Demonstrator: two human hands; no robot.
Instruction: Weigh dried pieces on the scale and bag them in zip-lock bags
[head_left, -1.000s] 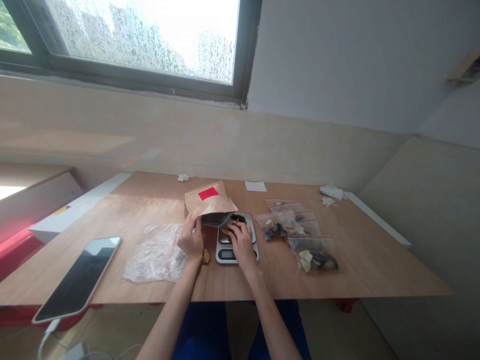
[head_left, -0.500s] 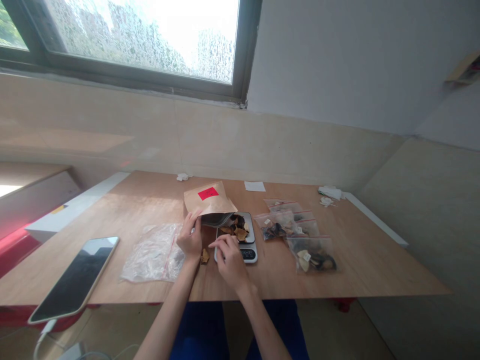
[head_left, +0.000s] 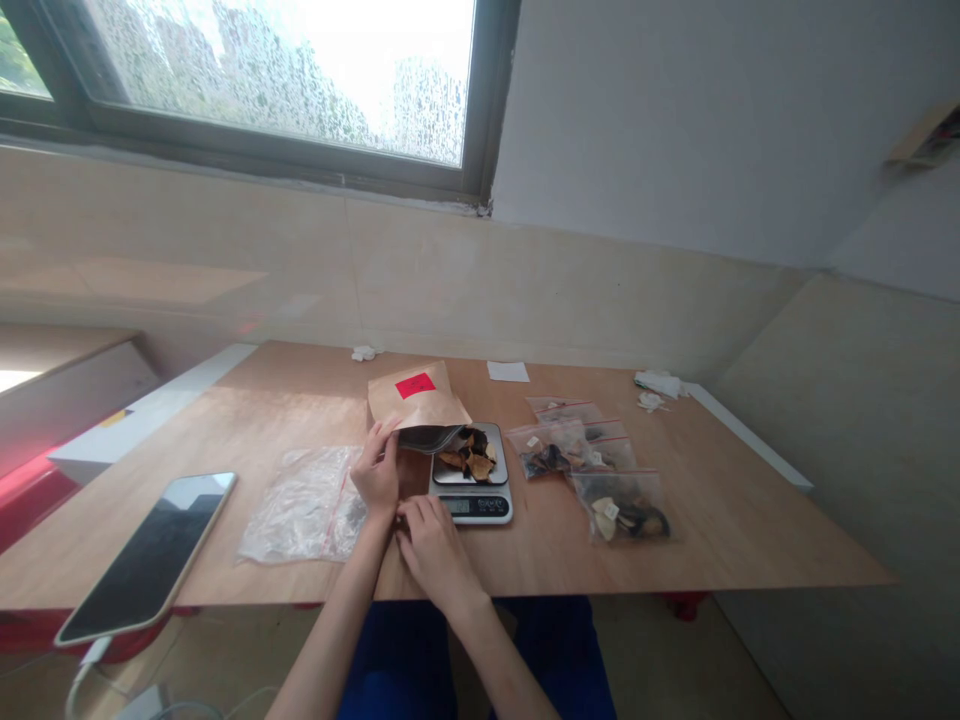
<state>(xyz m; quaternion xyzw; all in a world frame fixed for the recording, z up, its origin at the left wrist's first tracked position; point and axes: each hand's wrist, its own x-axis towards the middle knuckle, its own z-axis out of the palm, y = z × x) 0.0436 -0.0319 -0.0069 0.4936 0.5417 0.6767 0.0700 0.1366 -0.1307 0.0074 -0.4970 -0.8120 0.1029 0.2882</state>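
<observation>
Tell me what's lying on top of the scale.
A small heap of dried brown and dark pieces lies on the scale platform. The open mouth of the paper bag overhangs its back left corner, hiding whatever lies beneath there.

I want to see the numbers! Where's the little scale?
Head view: the scale sits centre of the table, right of the left hand, in front of the brown paper bag.

The brown wooden table [head_left: 750,540] lies bare at its right end and far-left corner. In the middle, a silver kitchen scale [head_left: 471,490], tan paper pouch [head_left: 418,398] and filled clear zip bags [head_left: 592,465] crowd together.
</observation>
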